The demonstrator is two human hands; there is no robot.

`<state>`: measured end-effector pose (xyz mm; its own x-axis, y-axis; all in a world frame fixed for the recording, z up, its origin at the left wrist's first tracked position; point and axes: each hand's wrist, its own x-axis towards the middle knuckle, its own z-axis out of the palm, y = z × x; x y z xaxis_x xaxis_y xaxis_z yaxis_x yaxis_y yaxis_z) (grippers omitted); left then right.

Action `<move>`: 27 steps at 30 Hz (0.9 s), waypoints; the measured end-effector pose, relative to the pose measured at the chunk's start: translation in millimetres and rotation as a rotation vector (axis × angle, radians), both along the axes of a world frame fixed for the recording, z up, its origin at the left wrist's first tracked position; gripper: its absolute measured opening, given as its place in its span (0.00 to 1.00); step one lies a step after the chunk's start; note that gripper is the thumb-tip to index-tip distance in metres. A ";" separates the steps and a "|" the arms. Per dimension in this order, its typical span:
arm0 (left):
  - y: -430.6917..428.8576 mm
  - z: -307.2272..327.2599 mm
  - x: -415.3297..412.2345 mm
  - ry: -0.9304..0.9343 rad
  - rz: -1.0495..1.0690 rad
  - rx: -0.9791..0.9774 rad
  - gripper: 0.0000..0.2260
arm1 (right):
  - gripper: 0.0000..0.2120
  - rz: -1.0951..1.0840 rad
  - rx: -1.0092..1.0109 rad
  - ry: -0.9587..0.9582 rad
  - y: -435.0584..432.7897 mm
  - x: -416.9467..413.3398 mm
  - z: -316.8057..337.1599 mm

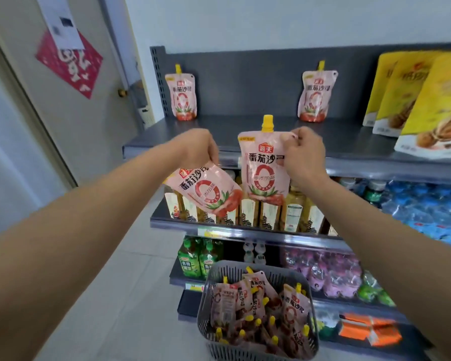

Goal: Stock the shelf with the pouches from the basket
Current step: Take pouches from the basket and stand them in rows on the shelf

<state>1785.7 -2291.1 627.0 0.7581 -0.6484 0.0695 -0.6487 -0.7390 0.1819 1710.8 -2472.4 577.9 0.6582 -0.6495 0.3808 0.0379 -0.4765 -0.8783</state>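
Observation:
My left hand (197,145) grips the top of a pink tomato-sauce pouch (206,190) that hangs tilted to the left, its cap hidden in my fingers. My right hand (303,155) holds a second pouch (264,168) upright by its top right corner, yellow cap up. Both pouches hang in front of the top shelf's (245,136) front edge. Two pouches stand at the back of that shelf, one at the left (181,96) and one further right (315,96). Below on the floor, a grey basket (211,319) holds several more pouches.
Yellow snack bags (422,100) fill the right end of the top shelf. Bottles with pale labels (248,212) line the shelf below, with blue water packs (427,209) to their right. Green drink bottles (195,259) stand lower down. A door (71,105) is at the left.

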 end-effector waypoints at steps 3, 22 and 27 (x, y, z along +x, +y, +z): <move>2.2 33.6 8.6 -0.096 -0.008 -0.003 0.10 | 0.05 0.008 0.034 -0.072 -3.0 15.0 31.4; -8.7 89.9 188.8 -0.396 -0.131 0.211 0.14 | 0.05 -0.099 0.088 -0.133 -0.2 173.5 87.7; -18.5 74.3 228.4 -0.455 -0.178 0.382 0.16 | 0.06 -0.087 0.139 -0.079 1.7 209.0 70.2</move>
<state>2014.1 -2309.5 701.3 0.5851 -0.8050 0.0985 -0.7185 -0.5708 -0.3974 1919.7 -2470.7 648.1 0.5693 -0.7523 0.3316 0.0731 -0.3555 -0.9318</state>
